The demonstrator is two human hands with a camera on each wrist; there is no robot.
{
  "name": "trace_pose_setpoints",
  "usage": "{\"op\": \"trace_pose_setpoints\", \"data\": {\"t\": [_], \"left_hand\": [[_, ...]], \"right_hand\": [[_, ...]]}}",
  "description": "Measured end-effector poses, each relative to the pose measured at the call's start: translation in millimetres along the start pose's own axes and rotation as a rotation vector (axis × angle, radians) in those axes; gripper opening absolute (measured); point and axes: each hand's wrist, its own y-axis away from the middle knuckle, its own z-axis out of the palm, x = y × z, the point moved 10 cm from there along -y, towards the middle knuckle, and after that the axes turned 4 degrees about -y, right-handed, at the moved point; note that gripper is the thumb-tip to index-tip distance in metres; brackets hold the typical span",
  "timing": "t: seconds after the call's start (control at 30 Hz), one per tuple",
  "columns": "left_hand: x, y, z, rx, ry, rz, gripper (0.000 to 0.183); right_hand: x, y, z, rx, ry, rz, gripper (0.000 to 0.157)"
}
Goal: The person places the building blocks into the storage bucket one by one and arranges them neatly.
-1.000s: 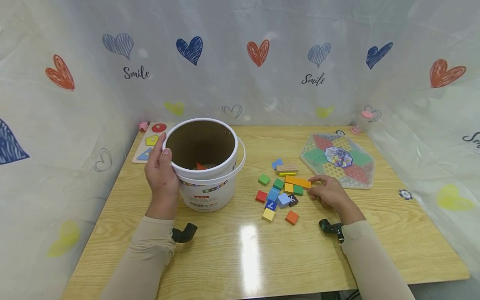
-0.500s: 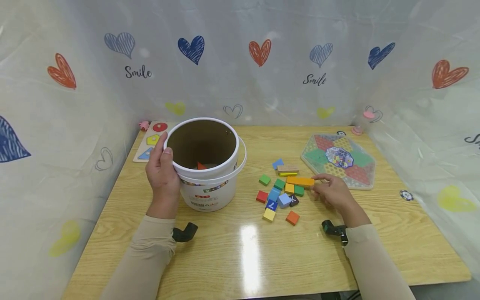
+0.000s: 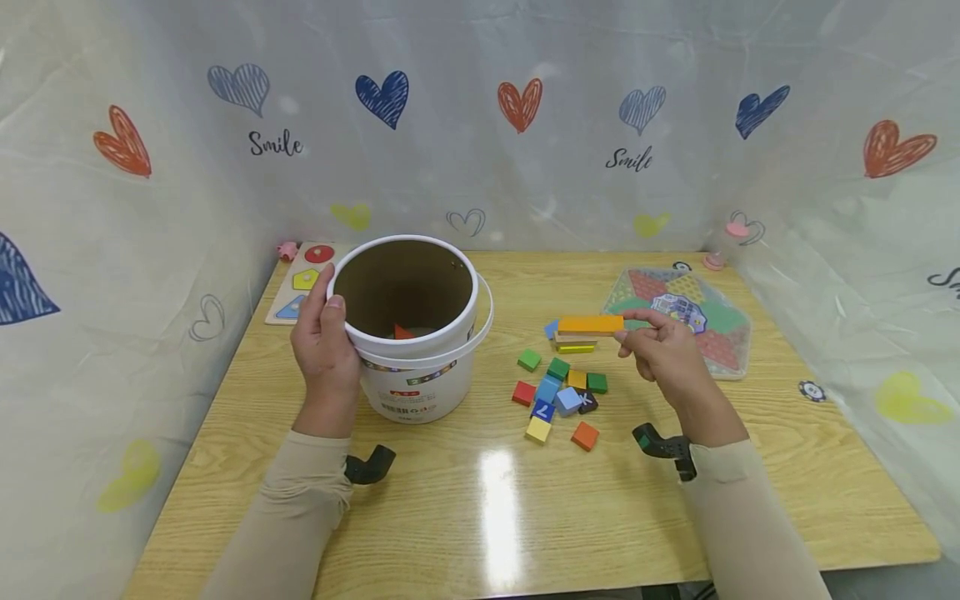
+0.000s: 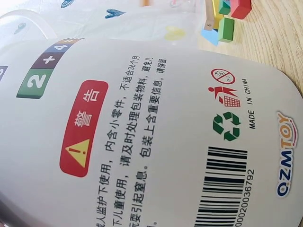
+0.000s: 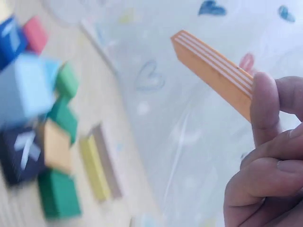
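In the head view my left hand holds the white bucket at the left side of its rim. A red piece shows inside; the rest of the inside is dark. My right hand pinches one end of a long orange block between thumb and fingers, raised above the table. White stripes run along that orange block in the right wrist view. Below it lie several small coloured blocks, among them a red block, a yellow block and an orange-red block.
A hexagonal game board lies at the back right of the wooden table. Behind the bucket is a shape puzzle board. A pink-topped jar stands in the far right corner. The bucket's handle sticks out to the right.
My right hand has lifted the long orange block off the pile, upward and slightly away from me. The left hand and the bucket stay where they were.
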Motion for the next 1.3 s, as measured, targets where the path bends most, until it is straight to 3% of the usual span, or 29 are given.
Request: {"op": "trace_pose_setpoints", "data": {"t": [0.23,0.4,0.6,0.77,1.3], "left_hand": [[-0.1,-0.3,-0.8,0.0,-0.04,0.016,0.041],[-16.5,-5.3,-5.3,0.009,-0.058,-0.003,0.041],[-22.9,-8.5,-6.5,0.012,-0.085,0.028,0.039],[-24.0,-7.9,-6.5,0.013,-0.108,0.003,0.039],[-26.4,-8.1,-6.6,0.011,-0.096,-0.028,0.039]], "right_hand": [[-62,-2,51.1,-0.083,-0.195,-0.153,0.04],[-89,-9,94.3,-0.163,-0.276,-0.201,0.037],[-89,-21,132.6,-0.185,-0.26,-0.152,0.041],[-90,-25,150.9,-0.192,-0.246,-0.148,0.04],[-83,-28,166.1,-0.21,-0.204,-0.115,0.041]]}}
